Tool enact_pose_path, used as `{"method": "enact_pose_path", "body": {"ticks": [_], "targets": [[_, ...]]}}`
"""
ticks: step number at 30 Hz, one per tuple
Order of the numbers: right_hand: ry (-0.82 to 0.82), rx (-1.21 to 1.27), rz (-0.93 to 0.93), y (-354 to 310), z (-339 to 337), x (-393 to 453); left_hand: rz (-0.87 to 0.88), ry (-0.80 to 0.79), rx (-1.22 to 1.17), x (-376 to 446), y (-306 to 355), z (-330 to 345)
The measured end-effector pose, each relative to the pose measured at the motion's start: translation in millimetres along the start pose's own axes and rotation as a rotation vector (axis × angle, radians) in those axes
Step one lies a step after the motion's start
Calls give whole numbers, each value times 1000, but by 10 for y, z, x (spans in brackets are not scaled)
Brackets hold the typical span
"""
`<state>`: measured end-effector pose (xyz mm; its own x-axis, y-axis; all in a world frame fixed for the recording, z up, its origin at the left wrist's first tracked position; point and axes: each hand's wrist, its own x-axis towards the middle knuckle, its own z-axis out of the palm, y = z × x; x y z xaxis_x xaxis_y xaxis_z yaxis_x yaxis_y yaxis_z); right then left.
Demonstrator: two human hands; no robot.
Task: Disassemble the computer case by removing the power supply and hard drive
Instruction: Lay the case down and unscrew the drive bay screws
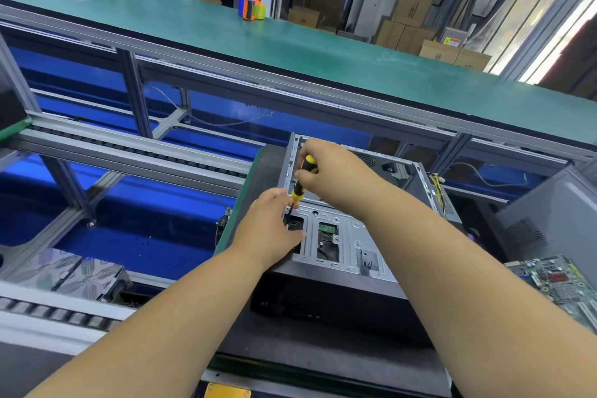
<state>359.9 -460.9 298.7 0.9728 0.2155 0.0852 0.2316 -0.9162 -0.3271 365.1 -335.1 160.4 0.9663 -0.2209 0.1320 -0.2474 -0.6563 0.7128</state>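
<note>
The case [349, 236] lies open-side up on a dark mat [323, 352] on the worktop, at about 5 o'clock from the middle of the view. The right hand [336, 171] has its fingers curled round the yellow-and-black handle of a screwdriver [302, 181], which stands nearly upright with its shaft pointing down at the case's 9 o'clock corner. The left hand [271, 229] rests at that corner, fingers curled in beside the shaft; whether they pinch the shaft or only steady it I cannot tell, since the tip and any screw are hidden behind them.

The step looks like backing out a screw on the drive cage, probably for the hard drive. No drive or power supply shows clearly; yellow wires [436, 181] hang at the case's 3 o'clock side.

To do it well:
- Keep the shaft in line with the screw and press down before turning, so the tip does not cam out.
- Let the left hand guide the tip only, and keep it clear of the sheet-metal edges.
- Catch the freed screw, lest it drop into the cut-outs below.
- Hold the case steady, as it may slide on the mat.

A circuit board [562, 284] lies at 3 o'clock from the case.
</note>
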Motion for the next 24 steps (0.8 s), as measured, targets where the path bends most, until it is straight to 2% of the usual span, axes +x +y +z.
{"method": "enact_pose_path", "body": {"ticks": [6,17,24], "targets": [[-11,-204,-38,-25,-26,-24,-4,7,7,-6,-11,9],[-19,-29,-12,-46,22,-10,-8,9,15,-5,-2,2],[-4,-113,-14,-11,23,-10,-26,13,7,-5,14,-2]]}}
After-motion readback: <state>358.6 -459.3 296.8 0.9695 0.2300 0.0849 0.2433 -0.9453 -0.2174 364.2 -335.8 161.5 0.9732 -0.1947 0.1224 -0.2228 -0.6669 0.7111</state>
